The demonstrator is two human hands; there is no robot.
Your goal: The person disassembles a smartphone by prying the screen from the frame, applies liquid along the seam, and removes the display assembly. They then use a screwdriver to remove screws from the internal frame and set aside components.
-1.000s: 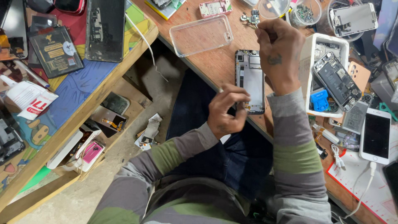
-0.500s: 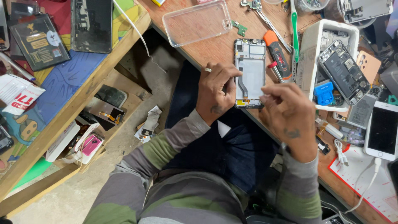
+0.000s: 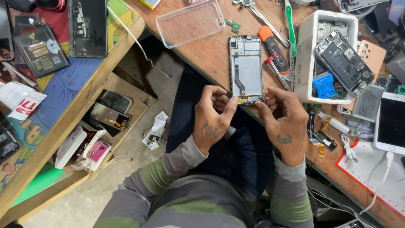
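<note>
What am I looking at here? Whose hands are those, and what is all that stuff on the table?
The camera sits on a person's head and looks down, so you see their own two hands. The left hand and right hand both touch the bottom end of an opened phone lying on a wooden table. Its insides show. Beside it lie an orange-handled screwdriver, a clear phone case and a white tray of phone parts. Neither hand has lifted anything up.
</note>
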